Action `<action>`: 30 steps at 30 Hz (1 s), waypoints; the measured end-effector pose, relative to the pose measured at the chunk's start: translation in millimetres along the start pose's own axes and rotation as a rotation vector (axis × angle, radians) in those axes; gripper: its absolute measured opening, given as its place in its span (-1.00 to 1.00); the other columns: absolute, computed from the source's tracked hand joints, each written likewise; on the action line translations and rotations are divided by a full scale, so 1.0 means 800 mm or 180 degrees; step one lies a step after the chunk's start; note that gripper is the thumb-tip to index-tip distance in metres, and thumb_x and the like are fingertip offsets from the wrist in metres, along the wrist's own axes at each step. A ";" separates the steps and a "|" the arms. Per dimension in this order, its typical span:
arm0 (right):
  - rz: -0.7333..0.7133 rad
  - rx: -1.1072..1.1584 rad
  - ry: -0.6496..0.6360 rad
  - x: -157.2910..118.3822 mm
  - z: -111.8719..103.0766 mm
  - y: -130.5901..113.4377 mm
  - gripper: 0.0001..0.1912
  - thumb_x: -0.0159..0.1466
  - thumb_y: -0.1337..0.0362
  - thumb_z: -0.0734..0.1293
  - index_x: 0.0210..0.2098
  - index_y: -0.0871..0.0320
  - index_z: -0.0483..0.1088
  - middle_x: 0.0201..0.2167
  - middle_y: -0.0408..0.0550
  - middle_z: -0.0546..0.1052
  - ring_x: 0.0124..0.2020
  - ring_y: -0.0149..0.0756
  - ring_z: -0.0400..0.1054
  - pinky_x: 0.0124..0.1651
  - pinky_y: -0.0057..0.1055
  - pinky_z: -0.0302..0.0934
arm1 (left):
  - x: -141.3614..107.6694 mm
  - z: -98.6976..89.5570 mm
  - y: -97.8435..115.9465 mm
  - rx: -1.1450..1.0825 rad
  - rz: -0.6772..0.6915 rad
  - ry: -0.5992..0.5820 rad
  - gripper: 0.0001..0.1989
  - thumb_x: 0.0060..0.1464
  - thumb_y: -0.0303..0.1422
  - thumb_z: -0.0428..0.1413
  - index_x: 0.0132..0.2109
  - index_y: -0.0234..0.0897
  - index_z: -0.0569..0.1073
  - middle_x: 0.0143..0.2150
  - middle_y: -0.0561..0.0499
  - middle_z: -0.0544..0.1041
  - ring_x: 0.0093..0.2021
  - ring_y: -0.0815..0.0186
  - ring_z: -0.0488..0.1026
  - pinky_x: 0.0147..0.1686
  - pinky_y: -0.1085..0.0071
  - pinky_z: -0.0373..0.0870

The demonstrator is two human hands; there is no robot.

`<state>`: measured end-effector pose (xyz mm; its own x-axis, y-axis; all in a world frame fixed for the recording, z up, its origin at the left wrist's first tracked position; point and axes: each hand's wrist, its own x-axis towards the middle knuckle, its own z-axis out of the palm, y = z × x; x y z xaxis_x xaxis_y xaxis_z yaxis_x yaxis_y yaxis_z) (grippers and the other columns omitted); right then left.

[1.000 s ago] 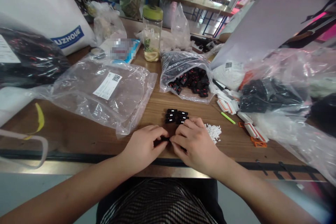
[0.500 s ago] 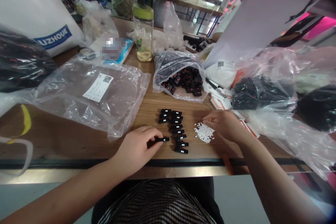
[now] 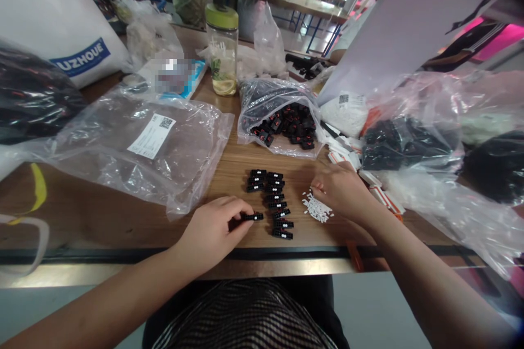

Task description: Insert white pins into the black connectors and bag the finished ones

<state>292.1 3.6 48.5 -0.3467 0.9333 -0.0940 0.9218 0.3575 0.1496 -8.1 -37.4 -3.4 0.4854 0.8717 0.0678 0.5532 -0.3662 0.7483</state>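
Between the thumb and fingers of my left hand [image 3: 219, 226] is a small black connector [image 3: 255, 217] with a white dot on its face. Just right of it, black connectors [image 3: 278, 205] lie in two uneven columns, most with white dots. My right hand [image 3: 333, 185] is closed at the upper edge of a pile of tiny white pieces [image 3: 317, 208]; its fingertips are pinched, and whatever they hold is too small to make out.
An open clear bag of black connectors [image 3: 286, 120] lies behind the columns. To the left is a flat plastic bag [image 3: 139, 147] with a label. A green-lidded bottle [image 3: 222, 49] stands at the back. More bags [image 3: 413, 136] crowd the right.
My right hand has shifted slightly left and up over the white pile. My left hand stays in place with the connector.
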 end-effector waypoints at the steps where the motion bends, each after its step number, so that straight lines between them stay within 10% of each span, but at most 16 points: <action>1: -0.0123 0.0048 0.0036 0.002 0.002 0.005 -0.76 0.22 0.40 0.25 -0.46 0.17 0.55 -0.38 0.05 0.60 -0.26 -0.14 0.43 -0.09 -0.21 0.07 | 0.000 0.000 0.000 0.0003 -0.0010 -0.0002 -0.94 0.18 -0.39 0.16 -0.18 -0.18 0.50 -0.25 0.06 0.52 -0.30 0.31 0.46 -0.35 0.40 0.37; 30: 0.0261 0.1041 0.0613 0.001 0.038 0.041 -0.74 0.30 0.28 0.26 -0.29 0.12 0.62 -0.33 -0.06 0.67 -0.34 -0.23 0.51 -0.20 -0.34 0.23 | 0.000 0.002 -0.002 0.0019 0.0018 0.0015 -0.93 0.17 -0.39 0.17 -0.17 -0.18 0.50 -0.24 0.07 0.53 -0.28 0.32 0.47 -0.34 0.41 0.38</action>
<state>327.2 15.1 23.1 -0.2671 0.9588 0.0963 0.9436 0.2805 -0.1758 -8.1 -36.8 -5.7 0.4853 0.8711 0.0752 0.5545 -0.3731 0.7438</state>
